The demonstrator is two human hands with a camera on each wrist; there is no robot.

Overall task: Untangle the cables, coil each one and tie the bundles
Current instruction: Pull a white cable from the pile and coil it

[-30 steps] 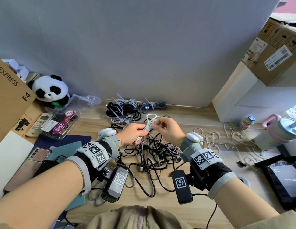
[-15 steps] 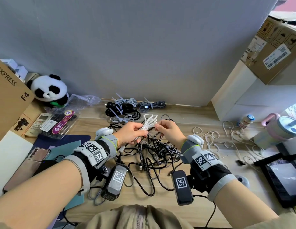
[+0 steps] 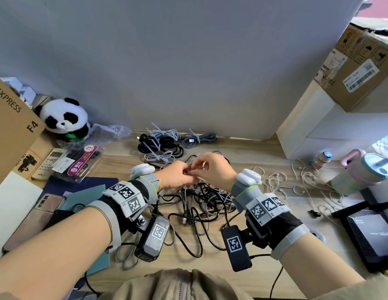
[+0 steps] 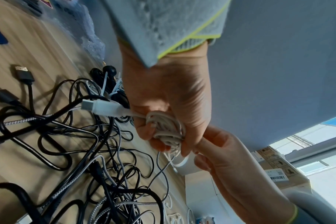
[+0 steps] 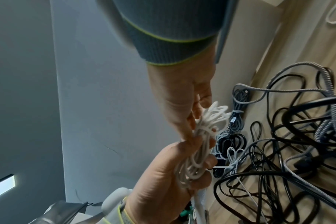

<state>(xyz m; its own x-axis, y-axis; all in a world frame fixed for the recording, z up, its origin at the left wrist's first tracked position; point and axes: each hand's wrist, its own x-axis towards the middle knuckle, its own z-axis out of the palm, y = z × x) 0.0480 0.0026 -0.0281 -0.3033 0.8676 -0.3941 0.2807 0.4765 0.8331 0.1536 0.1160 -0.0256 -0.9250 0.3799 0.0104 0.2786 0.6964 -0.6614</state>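
Observation:
My left hand (image 3: 178, 177) grips a coiled white cable (image 4: 167, 128) in its fist, and the cable's white plug (image 4: 104, 107) sticks out of the fist toward the table. My right hand (image 3: 210, 167) meets the left one and pinches the loops at the coil's far end (image 5: 211, 118). In the head view both hands hide most of the coil. Below them on the wooden table lies a tangle of black and braided grey cables (image 3: 201, 202). Tied bundles lie by the wall: a black one (image 3: 160, 148) and a grey one (image 3: 198, 138).
A plush panda (image 3: 63, 115), a cardboard box (image 3: 11, 126), a remote (image 3: 51, 163) and a phone (image 3: 37, 217) lie to the left. To the right are loose white ties (image 3: 275, 180), a small bottle (image 3: 321, 159), a lidded cup (image 3: 366, 172), a black router (image 3: 370, 230) and stacked boxes (image 3: 318, 126).
My hands have closed in on each other. The white loops that stood free between them are now covered by my right hand's fingers.

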